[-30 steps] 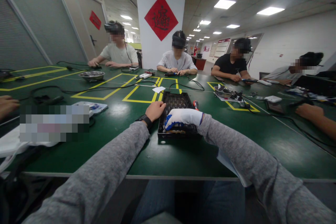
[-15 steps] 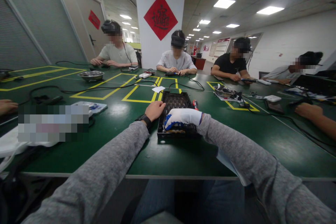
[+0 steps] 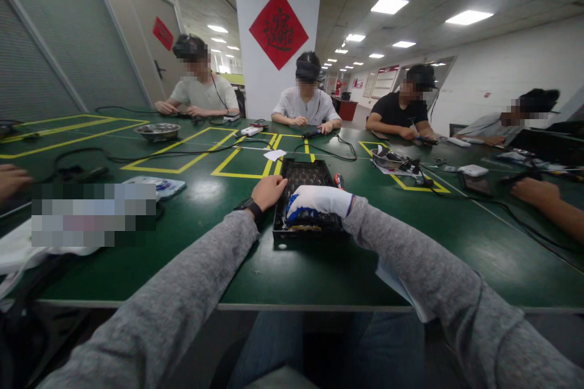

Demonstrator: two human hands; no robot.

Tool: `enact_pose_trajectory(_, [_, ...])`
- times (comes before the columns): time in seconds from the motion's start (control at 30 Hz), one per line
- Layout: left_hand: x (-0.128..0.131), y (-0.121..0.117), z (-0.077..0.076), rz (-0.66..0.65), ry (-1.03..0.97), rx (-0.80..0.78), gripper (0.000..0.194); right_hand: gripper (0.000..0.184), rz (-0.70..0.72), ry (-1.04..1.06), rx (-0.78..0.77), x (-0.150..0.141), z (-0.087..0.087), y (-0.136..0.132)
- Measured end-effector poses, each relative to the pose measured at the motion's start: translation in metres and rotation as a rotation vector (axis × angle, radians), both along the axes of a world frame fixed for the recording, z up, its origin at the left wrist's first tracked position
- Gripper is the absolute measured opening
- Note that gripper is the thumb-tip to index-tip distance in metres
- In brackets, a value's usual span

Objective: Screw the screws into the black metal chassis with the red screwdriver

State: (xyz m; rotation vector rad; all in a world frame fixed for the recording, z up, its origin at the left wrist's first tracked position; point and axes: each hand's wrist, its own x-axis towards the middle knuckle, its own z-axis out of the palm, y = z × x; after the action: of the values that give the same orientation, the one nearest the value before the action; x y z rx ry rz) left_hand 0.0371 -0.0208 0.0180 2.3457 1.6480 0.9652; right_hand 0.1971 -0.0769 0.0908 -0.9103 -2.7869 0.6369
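Note:
A black open device case (image 3: pixel 306 177) lies on the green table (image 3: pixel 283 267) in front of me. My bare left hand (image 3: pixel 269 191), with a dark watch on the wrist, grips the case's left edge with curled fingers. My right hand (image 3: pixel 318 202) wears a white glove with blue fingertips and rests across the near half of the case, fingers bent down into it. What those fingers hold is hidden. A red-handled screwdriver (image 3: pixel 338 181) lies by the case's right edge.
Several people sit at the far side, working with cables and small devices. A metal bowl (image 3: pixel 159 130) stands far left, another bowl (image 3: pixel 385 159) to the right. A co-worker's hand (image 3: pixel 529 191) is at the right, another hand (image 3: pixel 13 179) at the left. Paper (image 3: pixel 396 289) hangs over the near edge.
My hands stay on the case almost unmoved. The view has shifted slightly. The person across the table has moved their hands a little.

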Motion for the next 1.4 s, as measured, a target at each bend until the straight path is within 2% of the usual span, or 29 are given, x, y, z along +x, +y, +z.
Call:
enact_pose_trajectory(0.17, [0.001,-0.004,0.001,0.05,-0.032,0.062,0.04,0.024,-0.216,0.071,0.049,0.023,0.034,0.017])
enact_pose_trajectory(0.27, [0.001,-0.005,0.002,0.121,-0.079,0.119,0.039,0.031,-0.654,-0.028,0.132,0.051,0.047,0.027])
enact_pose_trajectory(0.33, [0.001,-0.005,0.001,0.127,-0.115,0.142,0.037,0.037,-0.867,-0.17,0.25,0.071,0.045,0.032])
enact_pose_trajectory(0.37, [0.0,-0.004,0.0,0.117,-0.132,0.148,0.035,0.042,-0.919,-0.257,0.273,0.079,0.041,0.033])
enact_pose_trajectory(0.43, [0.0,-0.001,-0.003,0.09,-0.162,0.141,0.033,0.053,-0.974,-0.384,0.251,0.091,0.026,0.035])
enact_pose_trajectory(0.5, [-0.001,0.002,-0.006,0.063,-0.185,0.109,0.032,0.058,-0.997,-0.417,0.158,0.097,0.008,0.036])
enact_pose_trajectory(0.57, [-0.001,0.006,-0.009,0.035,-0.205,0.064,0.033,0.054,-0.994,-0.405,0.053,0.099,-0.008,0.038])
enact_pose_trajectory(0.67, [-0.002,0.009,-0.011,0.0,-0.225,0.019,0.036,0.049,-0.987,-0.365,0.032,0.102,-0.019,0.041])
enact_pose_trajectory(0.77, [-0.001,0.006,-0.009,0.002,-0.241,0.027,0.036,0.05,-0.992,-0.293,0.096,0.105,-0.009,0.041])
enact_pose_trajectory(0.87, [0.003,-0.004,-0.003,0.012,-0.321,0.15,0.035,0.046,-0.976,-0.169,0.218,0.094,0.011,0.033])
enact_pose_trajectory(0.97, [0.006,-0.018,0.005,-0.123,-0.409,0.193,0.037,0.048,-0.935,0.028,0.343,0.061,0.019,0.015])
enact_pose_trajectory(1.0, [0.006,-0.023,0.007,-0.195,-0.442,0.159,0.036,0.044,-0.872,0.267,0.342,0.047,0.017,0.008])
enact_pose_trajectory(1.03, [0.005,-0.027,0.009,-0.27,-0.483,0.113,0.036,0.039,-0.783,0.497,0.281,0.033,0.012,0.001])
enact_pose_trajectory(1.07, [0.003,-0.031,0.011,-0.348,-0.526,0.055,0.036,0.035,-0.704,0.678,0.157,0.02,0.006,-0.005])
enact_pose_trajectory(1.17, [-0.004,-0.041,0.015,-0.55,-0.595,-0.15,0.035,0.033,-0.558,1.062,-0.258,-0.005,-0.014,-0.018])
enact_pose_trajectory(1.27, [-0.012,-0.048,0.017,-0.675,-0.504,-0.302,0.03,0.036,-0.478,1.228,-0.562,-0.009,-0.026,-0.021])
enact_pose_trajectory(1.4, [-0.013,-0.053,0.018,-0.781,-0.457,-0.37,0.031,0.039,-0.377,1.286,-0.684,-0.005,-0.031,-0.02])
